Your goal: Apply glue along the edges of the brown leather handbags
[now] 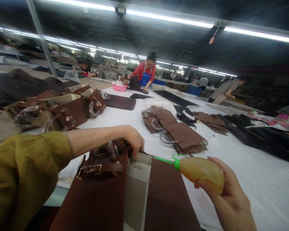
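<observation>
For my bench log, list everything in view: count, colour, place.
open bag: one, brown, front centre
squeeze bottle: one, amber, green nozzle, right foreground
other bags: several, brown, left and centre
panel: one, dark brown, mid-table
basket: one, pink, far side
plastic bag: one, white, behind centre bags
loose sheets: several, mostly dark, both sides
table: one, white-topped, centre
people: several, nearest in red, across table
ceiling lights: many, white, overhead
pole: one, grey, upper left
left hand: one, bare, at open bag's top
right hand: one, bare, gripping bottle

Dark lettering stands on the crumpled white plastic bag point(160, 104); the characters are small and blurred and cannot be read with certainty. No other text is legible.
</observation>
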Motion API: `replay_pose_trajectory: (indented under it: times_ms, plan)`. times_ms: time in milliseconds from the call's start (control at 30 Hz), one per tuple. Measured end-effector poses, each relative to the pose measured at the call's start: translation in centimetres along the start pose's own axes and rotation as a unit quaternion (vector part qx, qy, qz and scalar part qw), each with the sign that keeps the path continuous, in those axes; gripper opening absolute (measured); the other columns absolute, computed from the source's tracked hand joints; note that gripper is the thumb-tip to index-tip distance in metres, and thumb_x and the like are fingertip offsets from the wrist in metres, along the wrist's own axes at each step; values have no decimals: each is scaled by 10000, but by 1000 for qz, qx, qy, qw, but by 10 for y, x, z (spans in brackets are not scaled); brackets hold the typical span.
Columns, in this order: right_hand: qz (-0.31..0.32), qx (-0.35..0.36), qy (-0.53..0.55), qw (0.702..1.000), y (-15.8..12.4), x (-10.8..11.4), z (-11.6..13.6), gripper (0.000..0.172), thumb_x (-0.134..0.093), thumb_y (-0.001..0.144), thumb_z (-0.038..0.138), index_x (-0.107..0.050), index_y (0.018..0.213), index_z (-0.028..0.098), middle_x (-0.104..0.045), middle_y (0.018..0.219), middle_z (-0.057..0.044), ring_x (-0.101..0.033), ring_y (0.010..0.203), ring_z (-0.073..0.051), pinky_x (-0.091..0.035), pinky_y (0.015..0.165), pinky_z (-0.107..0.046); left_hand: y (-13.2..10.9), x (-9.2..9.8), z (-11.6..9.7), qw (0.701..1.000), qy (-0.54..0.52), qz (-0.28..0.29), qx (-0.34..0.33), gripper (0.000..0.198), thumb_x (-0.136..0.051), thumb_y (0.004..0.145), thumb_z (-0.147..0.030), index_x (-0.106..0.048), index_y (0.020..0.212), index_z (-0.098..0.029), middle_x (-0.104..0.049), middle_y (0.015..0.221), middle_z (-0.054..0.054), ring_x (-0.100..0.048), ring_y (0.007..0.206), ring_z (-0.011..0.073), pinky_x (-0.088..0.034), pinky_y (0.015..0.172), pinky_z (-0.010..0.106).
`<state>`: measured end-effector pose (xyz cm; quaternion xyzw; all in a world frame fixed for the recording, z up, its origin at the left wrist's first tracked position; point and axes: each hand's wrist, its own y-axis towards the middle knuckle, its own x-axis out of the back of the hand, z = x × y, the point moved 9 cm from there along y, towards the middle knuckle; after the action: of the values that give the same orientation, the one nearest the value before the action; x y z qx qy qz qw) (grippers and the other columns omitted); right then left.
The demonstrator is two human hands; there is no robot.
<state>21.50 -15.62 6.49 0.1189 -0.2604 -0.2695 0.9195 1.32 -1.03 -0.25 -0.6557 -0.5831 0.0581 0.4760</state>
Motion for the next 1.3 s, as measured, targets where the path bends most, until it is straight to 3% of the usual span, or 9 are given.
replay_pose_trajectory:
  times_ms: [200, 533, 767, 933, 1167, 1300]
  plan:
    - [21, -15, -20, 999, -4, -12, 4, 559, -663, 706, 545, -510, 1166, 265, -560, 1146, -47, -548, 1001, -304, -399, 898, -404, 2, -10, 8, 998, -43, 24, 25, 311, -666, 587, -288, -685, 850, -125, -609, 577, 5, -529, 498, 157, -441, 446, 246]
    - [16, 49, -53, 997, -3, -13, 16, 466, -650, 743, 489, -537, 1133, 260, -570, 1118, -13, -545, 991, -261, -402, 894, -336, 8, -12, 5, 998, -9, 25, -62, 216, -677, 595, -325, -709, 729, -159, -559, 478, -7, -508, 467, 149, -439, 452, 245]
    - [25, 38, -32, 998, -5, -15, 16, 460, -648, 752, 489, -537, 1130, 251, -568, 1151, -45, -531, 1027, -289, -402, 896, -396, 9, -13, 7, 998, -9, 29, -48, 260, -692, 577, -352, -715, 752, -162, -585, 517, 12, -518, 511, 171, -465, 485, 277]
    - [19, 89, -54, 994, -7, -14, 17, 436, -671, 746, 453, -546, 1120, 268, -579, 1144, -14, -550, 1030, -257, -409, 912, -316, 6, -11, 9, 1000, 2, 19, -6, 292, -681, 581, -338, -714, 800, -148, -612, 569, 24, -529, 550, 180, -477, 518, 289]
    - [75, 165, -69, 981, -15, -18, 15, 356, -624, 804, 383, -549, 1145, 313, -620, 1088, 26, -604, 938, -197, -485, 800, -223, 1, -2, 7, 999, 25, -10, 27, 345, -696, 548, -308, -715, 855, -153, -625, 613, 22, -537, 583, 190, -488, 543, 297]
    - [40, 145, -75, 986, -11, -11, 14, 364, -630, 796, 406, -549, 1133, 294, -609, 1094, 9, -594, 952, -220, -475, 813, -258, 3, -2, 6, 999, 39, -1, 16, 318, -683, 558, -306, -716, 836, -153, -616, 577, 17, -531, 547, 179, -479, 518, 283]
